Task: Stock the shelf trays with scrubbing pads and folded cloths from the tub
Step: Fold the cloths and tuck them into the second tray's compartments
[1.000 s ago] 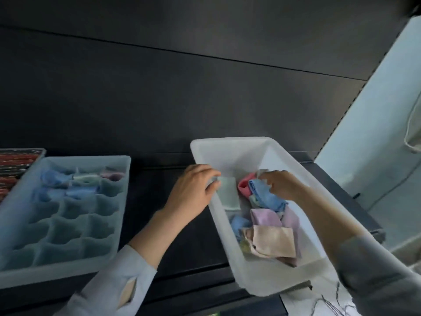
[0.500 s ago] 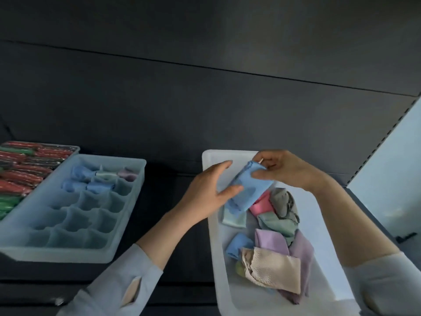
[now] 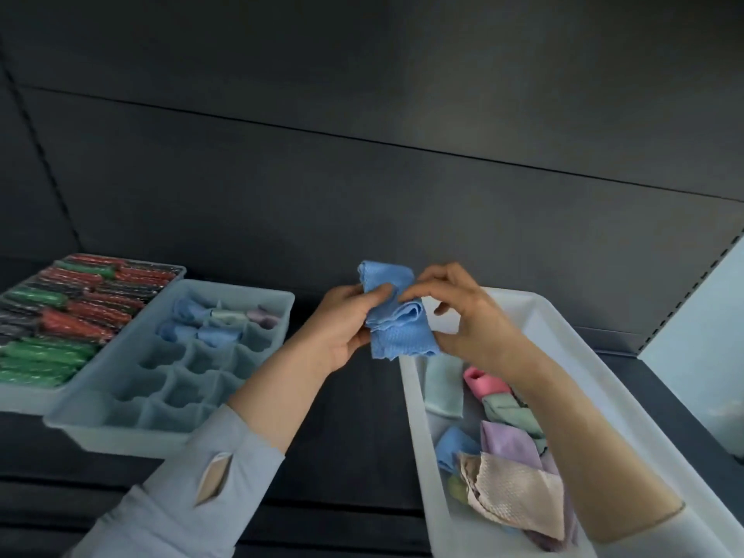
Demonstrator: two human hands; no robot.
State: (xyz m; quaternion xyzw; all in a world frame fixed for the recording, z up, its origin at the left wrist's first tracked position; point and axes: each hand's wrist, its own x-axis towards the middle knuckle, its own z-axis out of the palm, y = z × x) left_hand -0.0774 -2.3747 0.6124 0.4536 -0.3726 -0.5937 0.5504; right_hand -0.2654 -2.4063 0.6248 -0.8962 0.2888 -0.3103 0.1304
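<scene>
Two bare hands hold one blue waffle-textured cloth (image 3: 396, 316), partly folded, raised above the far left corner of the white plastic tub (image 3: 571, 348). Left hand (image 3: 346, 324): thumb and fingers pinching the cloth's left edge. Right hand (image 3: 463, 316): fingertips pinching its right side. Inside the tub: loose cloths in mint, pink, grey-green, lilac, blue and beige (image 3: 519, 493). Left of the tub: pale blue compartment tray (image 3: 169, 368), its far cells holding several rolled cloths. Left of that tray, touching it: tray of red, green and dark scrubbing pads (image 3: 68, 308).
</scene>
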